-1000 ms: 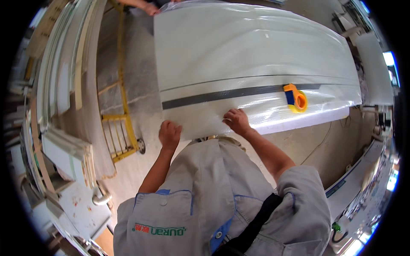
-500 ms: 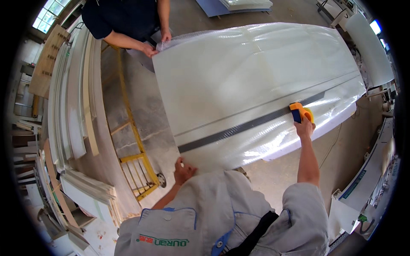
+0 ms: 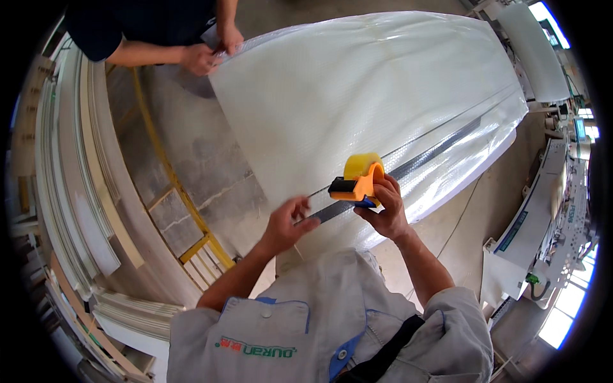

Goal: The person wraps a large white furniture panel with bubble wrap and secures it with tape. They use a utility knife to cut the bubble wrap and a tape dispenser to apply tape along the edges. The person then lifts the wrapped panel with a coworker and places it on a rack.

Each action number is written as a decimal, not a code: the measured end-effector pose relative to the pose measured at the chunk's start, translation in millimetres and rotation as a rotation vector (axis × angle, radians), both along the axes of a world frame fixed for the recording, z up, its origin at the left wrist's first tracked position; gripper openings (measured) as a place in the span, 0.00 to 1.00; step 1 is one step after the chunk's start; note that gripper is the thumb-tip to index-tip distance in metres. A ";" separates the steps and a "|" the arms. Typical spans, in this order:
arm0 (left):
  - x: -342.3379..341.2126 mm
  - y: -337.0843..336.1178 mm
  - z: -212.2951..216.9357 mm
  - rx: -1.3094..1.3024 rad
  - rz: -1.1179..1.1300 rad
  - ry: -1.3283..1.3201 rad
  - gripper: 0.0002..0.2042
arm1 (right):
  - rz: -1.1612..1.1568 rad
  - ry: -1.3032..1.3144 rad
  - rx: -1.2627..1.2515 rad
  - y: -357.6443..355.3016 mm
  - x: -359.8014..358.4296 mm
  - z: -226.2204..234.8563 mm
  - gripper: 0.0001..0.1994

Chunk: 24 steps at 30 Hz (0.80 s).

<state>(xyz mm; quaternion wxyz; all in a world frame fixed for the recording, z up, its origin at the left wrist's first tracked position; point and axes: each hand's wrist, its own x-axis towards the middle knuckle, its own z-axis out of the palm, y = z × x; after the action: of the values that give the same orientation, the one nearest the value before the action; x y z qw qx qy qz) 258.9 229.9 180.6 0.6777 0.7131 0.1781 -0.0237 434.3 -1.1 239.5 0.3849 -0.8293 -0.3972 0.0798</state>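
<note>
1) Our right hand (image 3: pixel 386 207) grips an orange plastic tape dispenser (image 3: pixel 363 188) with a yellow roll, over a long dark-grey stripe (image 3: pixel 440 147)
2) Our left hand (image 3: pixel 287 225) is loosely curled, thumb apart from fingers; we cannot tell whether it touches anything
3) Beneath lies a broad, pale, film-wrapped panel (image 3: pixel 357 83), its corner in a co-worker's hands (image 3: pixel 200 59)

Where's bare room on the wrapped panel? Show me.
Bare: the broad middle of the wrapped panel, between its far edge and the dark stripe. Crowded: the near-left end, around the left grip, right grip and tape dispenser; also the far-left corner, by a co-worker's hands.
</note>
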 end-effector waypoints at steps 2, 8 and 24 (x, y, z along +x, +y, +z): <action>34.5 20.0 33.8 -0.145 0.018 -0.301 0.43 | 0.118 -0.032 0.003 15.8 2.6 10.0 0.23; 65.7 51.3 56.0 0.116 -0.282 -0.469 0.25 | 0.221 -0.002 -0.072 31.6 9.3 13.1 0.22; 77.8 84.0 21.3 -0.104 -0.193 0.047 0.05 | 0.242 0.374 -0.063 58.4 -19.4 -27.8 0.19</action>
<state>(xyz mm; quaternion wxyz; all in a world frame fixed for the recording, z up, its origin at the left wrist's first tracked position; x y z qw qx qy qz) 336.8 313.9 201.9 0.7039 0.6901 0.1230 -0.1147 414.9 57.2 211.6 0.4133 -0.7581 -0.4126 0.2903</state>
